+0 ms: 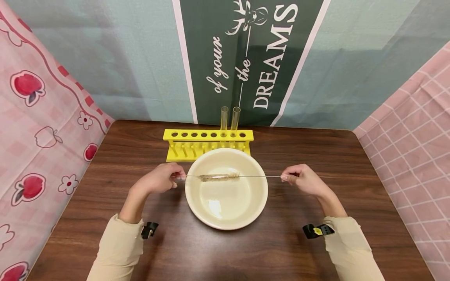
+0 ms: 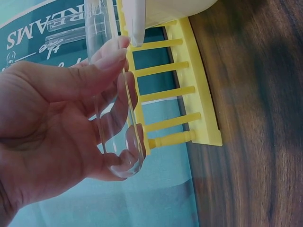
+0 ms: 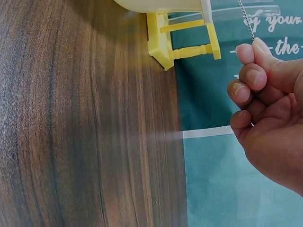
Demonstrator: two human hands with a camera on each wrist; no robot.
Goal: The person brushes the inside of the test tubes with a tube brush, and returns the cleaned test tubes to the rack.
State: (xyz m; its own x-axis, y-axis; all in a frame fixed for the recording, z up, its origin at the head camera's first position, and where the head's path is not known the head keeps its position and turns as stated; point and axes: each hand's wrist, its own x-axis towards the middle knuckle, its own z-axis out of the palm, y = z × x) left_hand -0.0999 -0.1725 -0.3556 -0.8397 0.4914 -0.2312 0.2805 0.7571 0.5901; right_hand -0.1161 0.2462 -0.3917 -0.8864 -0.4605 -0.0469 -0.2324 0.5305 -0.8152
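Note:
My left hand [image 1: 159, 178] [image 2: 52, 109] grips a clear glass test tube [image 2: 111, 127], its rounded closed end by the fingers. The tube lies level over the cream bowl [image 1: 228, 222]. Brown brush bristles [image 1: 218, 177] show along the tube over the bowl, with some spread at its right end. From them a thin twisted wire handle [image 1: 260, 176] [image 3: 247, 21] runs right to my right hand [image 1: 306, 180] [image 3: 274, 99], which pinches its end between thumb and forefinger.
Behind the bowl stands a yellow rack [image 1: 183, 156] [image 2: 203, 94] [image 3: 161, 42] holding two upright glass tubes [image 1: 224, 121] near its right end. The brown wooden table [image 1: 225, 257] has printed cloths behind and at both sides.

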